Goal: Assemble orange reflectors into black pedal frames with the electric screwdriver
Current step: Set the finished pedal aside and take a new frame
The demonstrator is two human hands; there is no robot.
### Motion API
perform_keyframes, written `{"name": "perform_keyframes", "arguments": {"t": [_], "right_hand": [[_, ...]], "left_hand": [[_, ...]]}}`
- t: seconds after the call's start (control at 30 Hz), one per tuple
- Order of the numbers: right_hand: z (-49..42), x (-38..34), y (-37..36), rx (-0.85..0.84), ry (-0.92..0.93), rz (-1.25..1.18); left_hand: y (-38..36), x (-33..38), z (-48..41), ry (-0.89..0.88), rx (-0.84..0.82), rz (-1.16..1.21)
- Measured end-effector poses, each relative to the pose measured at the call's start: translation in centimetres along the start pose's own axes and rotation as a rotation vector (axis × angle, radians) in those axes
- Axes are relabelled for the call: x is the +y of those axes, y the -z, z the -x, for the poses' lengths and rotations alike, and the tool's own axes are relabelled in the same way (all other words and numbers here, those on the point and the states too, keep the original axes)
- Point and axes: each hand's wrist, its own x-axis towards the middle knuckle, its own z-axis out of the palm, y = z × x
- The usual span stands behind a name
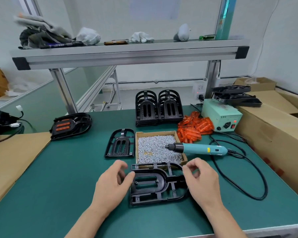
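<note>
Green matting covers the workbench, and a shallow cardboard tray of small silver screws (137, 146) sits at its middle. Just on the near side of that tray lies 1 black plastic pedal frame (155, 188), its far edge touching the tray's near rim and its slots empty. Its long axis runs left to right, with the square end toward the left hand (112, 184) and the rounded end toward the right hand (202, 182).

The left thumb rests against the square end, with the fingers loosely bent above the corner. The right fingers curl narrowly at the rounded end. I cannot tell whether either hand actually grips.

A heap of orange translucent reflectors (194, 128), too many to count, lies beyond the tray's far right corner. 1 teal electric screwdriver (203, 148) rests across the tray's right rim, bit over the screws and handle pointing right. Both look nearer the right hand, so it seems the likelier one to fetch a reflector.

1 more bare black frame (120, 144) lies just left of the tray, and 2 stacks of black frames (157, 109) stand beyond it. 1 finished pedal (70, 126) with 2 orange strips lies well to the left.
</note>
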Motion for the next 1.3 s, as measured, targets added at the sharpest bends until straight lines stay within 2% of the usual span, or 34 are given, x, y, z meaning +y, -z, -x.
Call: {"name": "perform_keyframes", "arguments": {"t": [0.1, 0.23, 0.3, 0.43, 0.53, 0.67, 0.83, 1.07, 1.2, 1.3], "right_hand": [[-1.4, -0.7, 0.4, 0.179, 0.119, -0.005], [-6.4, -0.8, 1.4, 0.255, 0.143, 0.090], [-9.6, -0.7, 1.5, 0.176, 0.118, 0.174], [-15.5, 0.1, 0.7, -0.127, 0.019, 0.503], [-17.8, 0.5, -0.1, -0.327, -0.038, 0.652], [-18.7, 1.2, -0.7, -0.414, -0.057, 0.717], [-18.6, 1.3, -0.8, -0.359, -0.012, 0.630], [-16.7, 0.1, -0.7, -0.135, 0.102, 0.397], [-14.3, -1.2, -0.7, -0.059, 0.116, 0.054], [-12.1, -2.1, -0.9, -0.134, 0.066, -0.281]], "left_hand": [[-0.4, -0.1, -0.2, -0.096, -0.060, -0.058], [-0.3, 0.0, -0.2, -0.154, -0.088, -0.069], [-0.2, -0.1, -0.1, -0.175, -0.085, -0.077], [-0.1, 0.0, 0.0, -0.238, -0.092, -0.131], [-0.3, -0.2, -0.3, -0.260, -0.105, -0.145], [-0.6, -0.5, -0.6, -0.261, -0.111, -0.145], [-1.0, -0.9, -1.2, -0.209, -0.109, -0.142], [-1.6, -1.7, -1.4, -0.153, -0.095, -0.155], [-1.6, -1.7, -1.4, -0.142, -0.077, -0.119], [-1.6, -1.7, -1.2, -0.131, -0.067, -0.095]]}}
